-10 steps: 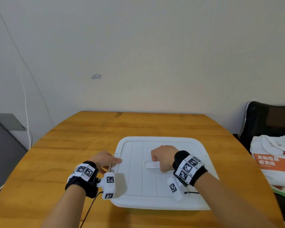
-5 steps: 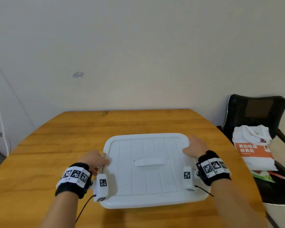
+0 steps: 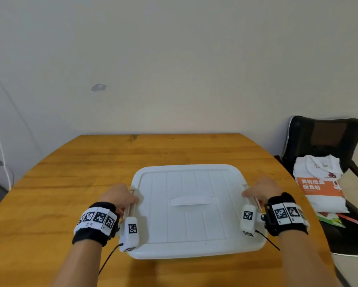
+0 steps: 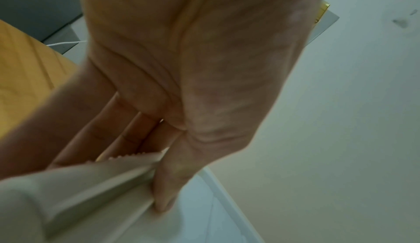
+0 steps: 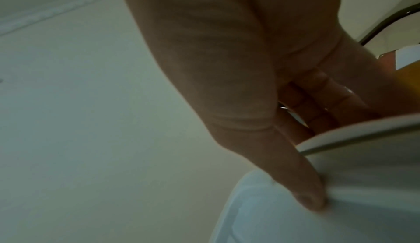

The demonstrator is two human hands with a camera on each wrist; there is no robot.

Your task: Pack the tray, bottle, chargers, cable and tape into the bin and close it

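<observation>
A white bin with its lid [image 3: 190, 183] on stands on the wooden table [image 3: 70, 179]; whatever is inside is hidden. My left hand [image 3: 120, 195] grips the latch [image 3: 132, 201] on the bin's left side. In the left wrist view the thumb [image 4: 166, 184] presses on the lid edge while the fingers curl under the latch flap [image 4: 102, 175]. My right hand [image 3: 260, 188] grips the latch [image 3: 254, 198] on the right side. In the right wrist view the thumb [image 5: 306, 193] lies on top and the fingers hook below the flap [image 5: 363, 148].
A black chair [image 3: 323, 137] stands right of the table, with a white bag bearing an orange print [image 3: 318, 183] on its seat. A thin white cable [image 3: 2, 152] hangs down the wall at far left. The wall runs close behind the table.
My right hand left the handle in the middle of the lid and went to the right-side latch. The left hand stayed at the left latch.
</observation>
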